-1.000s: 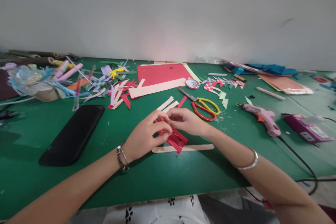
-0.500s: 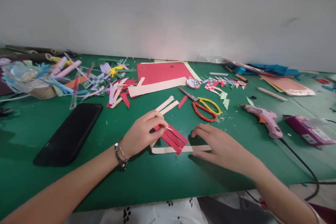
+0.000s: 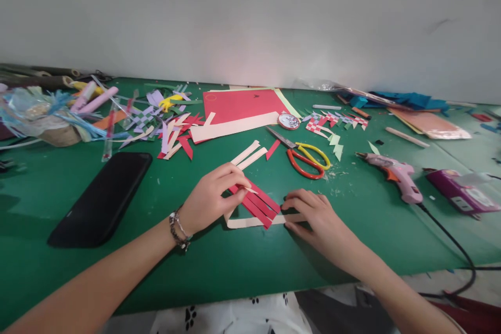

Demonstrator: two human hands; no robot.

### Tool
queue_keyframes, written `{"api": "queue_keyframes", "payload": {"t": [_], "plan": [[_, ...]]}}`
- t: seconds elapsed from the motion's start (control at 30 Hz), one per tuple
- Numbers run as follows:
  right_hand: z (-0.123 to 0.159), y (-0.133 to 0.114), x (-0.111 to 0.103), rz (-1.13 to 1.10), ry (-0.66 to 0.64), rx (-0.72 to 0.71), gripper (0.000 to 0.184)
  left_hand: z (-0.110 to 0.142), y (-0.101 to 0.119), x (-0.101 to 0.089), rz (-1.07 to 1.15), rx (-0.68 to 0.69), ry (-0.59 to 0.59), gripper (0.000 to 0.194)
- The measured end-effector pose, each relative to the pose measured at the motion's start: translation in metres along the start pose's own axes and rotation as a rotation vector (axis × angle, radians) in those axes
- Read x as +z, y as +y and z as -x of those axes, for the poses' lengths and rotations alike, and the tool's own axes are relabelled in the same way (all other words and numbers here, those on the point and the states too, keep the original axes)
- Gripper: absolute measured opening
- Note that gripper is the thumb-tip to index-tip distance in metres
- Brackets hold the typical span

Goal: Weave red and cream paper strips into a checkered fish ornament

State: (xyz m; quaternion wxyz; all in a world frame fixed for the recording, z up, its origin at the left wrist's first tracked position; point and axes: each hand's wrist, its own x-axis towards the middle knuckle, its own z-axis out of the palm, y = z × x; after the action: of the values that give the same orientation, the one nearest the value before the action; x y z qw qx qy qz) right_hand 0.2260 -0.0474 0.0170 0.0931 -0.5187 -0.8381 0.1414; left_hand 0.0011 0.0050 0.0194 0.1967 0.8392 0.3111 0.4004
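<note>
My left hand is closed in a pinch on a piece of red and cream paper strips, at the near middle of the table. Red paper strips fan out from under its fingers toward the lower right. Cream strips stick out above the hand. One long cream paper strip bends at the lower left and runs rightward past the red ends. My right hand is around that strip's right end, thumb and fingers apart. Its thumb seems to touch the strip; the end is hidden under the hand.
Red-and-yellow-handled scissors lie beyond my right hand. A pink glue gun with a cord and a purple box are at right. A black phone lies left. Paper scraps and a red sheet are farther back.
My right hand has moved slightly left along the long cream strip, its fingers drawing nearer to the red strip ends. My left hand keeps its pinch in nearly the same place.
</note>
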Motion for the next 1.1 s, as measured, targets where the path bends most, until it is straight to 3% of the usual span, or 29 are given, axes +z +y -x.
{"api": "queue_keyframes", "payload": {"t": [0.23, 0.57, 0.9, 1.1], "plan": [[-0.003, -0.007, -0.001, -0.115, -0.016, 0.056, 0.017, -0.001, -0.001, 0.0, 0.019, -0.042, 0.031, 0.012], [-0.013, -0.01, -0.018, -0.078, -0.209, 0.137, 0.016, -0.003, -0.003, 0.002, 0.073, -0.039, 0.034, 0.012], [-0.014, -0.015, -0.034, -0.123, -0.219, 0.084, 0.018, -0.003, -0.003, 0.0, 0.085, -0.036, 0.03, 0.012], [-0.023, -0.011, -0.031, -0.169, -0.251, 0.066, 0.02, -0.003, -0.002, 0.001, 0.089, -0.046, 0.032, 0.012]]}}
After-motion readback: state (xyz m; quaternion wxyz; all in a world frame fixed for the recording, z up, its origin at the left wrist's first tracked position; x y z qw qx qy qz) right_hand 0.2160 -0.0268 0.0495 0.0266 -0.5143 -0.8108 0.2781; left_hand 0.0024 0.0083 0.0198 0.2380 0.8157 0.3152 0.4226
